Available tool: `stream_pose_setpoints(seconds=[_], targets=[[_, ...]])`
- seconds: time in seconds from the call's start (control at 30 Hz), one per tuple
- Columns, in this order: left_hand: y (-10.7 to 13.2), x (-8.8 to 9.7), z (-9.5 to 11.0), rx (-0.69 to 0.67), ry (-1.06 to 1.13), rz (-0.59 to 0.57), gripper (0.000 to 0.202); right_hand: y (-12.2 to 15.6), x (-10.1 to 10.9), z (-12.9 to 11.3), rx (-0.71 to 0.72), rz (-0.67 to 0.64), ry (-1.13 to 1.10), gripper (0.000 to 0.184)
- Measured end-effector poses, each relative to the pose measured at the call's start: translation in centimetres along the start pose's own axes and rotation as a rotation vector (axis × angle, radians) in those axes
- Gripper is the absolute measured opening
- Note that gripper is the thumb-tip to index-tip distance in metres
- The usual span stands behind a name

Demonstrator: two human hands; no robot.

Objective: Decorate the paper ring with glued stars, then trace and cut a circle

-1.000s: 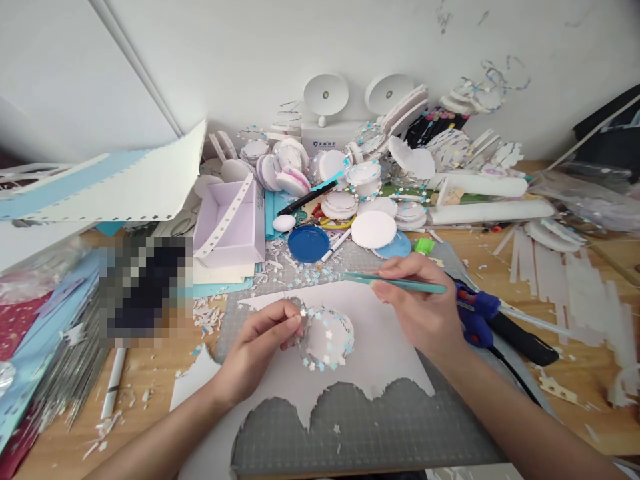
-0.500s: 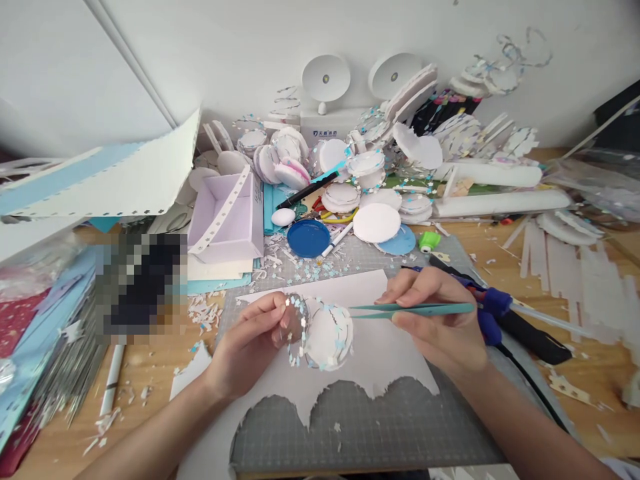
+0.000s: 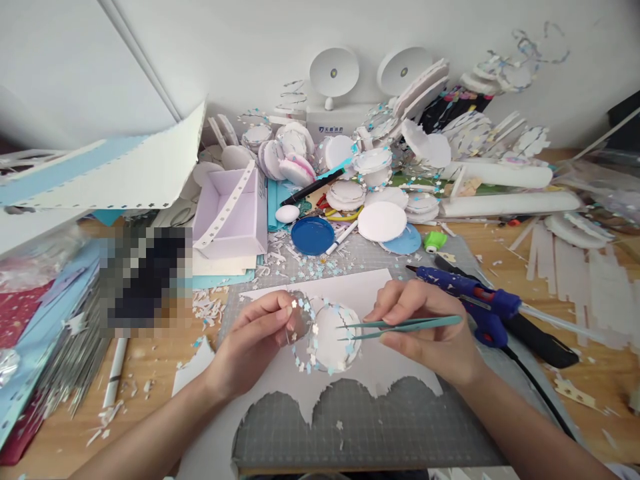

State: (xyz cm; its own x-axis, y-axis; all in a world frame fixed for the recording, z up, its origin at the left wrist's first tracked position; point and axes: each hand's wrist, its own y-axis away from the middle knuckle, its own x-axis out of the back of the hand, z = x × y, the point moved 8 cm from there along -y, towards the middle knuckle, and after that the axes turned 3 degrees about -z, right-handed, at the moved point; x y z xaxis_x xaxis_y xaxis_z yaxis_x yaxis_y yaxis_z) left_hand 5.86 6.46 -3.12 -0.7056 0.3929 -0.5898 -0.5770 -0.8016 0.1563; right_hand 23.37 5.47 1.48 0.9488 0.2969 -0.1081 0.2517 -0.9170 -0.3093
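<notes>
Between the fingertips of my left hand (image 3: pixel 257 337) is pinched a coiled wire (image 3: pixel 295 357) dotted with small white and light blue paper flowers. The coil curls around a round white disc (image 3: pixel 333 337), which hangs over a scalloped sheet of white paper (image 3: pixel 280 407). Teal tweezers (image 3: pixel 425 325) are gripped by my right hand (image 3: pixel 425 327). Their tips are spread apart over the right part of the disc, and I see no flower between them. Whether the tips touch the wire I cannot tell.
A grey cutting mat (image 3: pixel 380 427) lies under the paper. To the right rests a blue glue gun (image 3: pixel 470 293) with its cord. Behind are a blue lid (image 3: pixel 313 236), a lilac box (image 3: pixel 230 220) and many flower-wrapped discs. Thin metal wires (image 3: pixel 83 360) lie at left.
The tweezers have moved left over the disc and their tips have spread wider. The view has shifted slightly. My left hand keeps its pinch on the wire.
</notes>
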Motion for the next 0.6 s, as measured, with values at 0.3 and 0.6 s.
stream_pose_setpoints(seconds=[0.3,0.6], targets=[[0.1,0.2,-0.2,0.022,0.007,0.008,0.021,0.1,-0.1,0.7,-0.034,0.020,-0.064,0.020],[0.0,0.2,-0.2,0.023,0.011,0.022,0.024,0.5,0.4,1.1,-0.047,0.048,-0.035,0.017]])
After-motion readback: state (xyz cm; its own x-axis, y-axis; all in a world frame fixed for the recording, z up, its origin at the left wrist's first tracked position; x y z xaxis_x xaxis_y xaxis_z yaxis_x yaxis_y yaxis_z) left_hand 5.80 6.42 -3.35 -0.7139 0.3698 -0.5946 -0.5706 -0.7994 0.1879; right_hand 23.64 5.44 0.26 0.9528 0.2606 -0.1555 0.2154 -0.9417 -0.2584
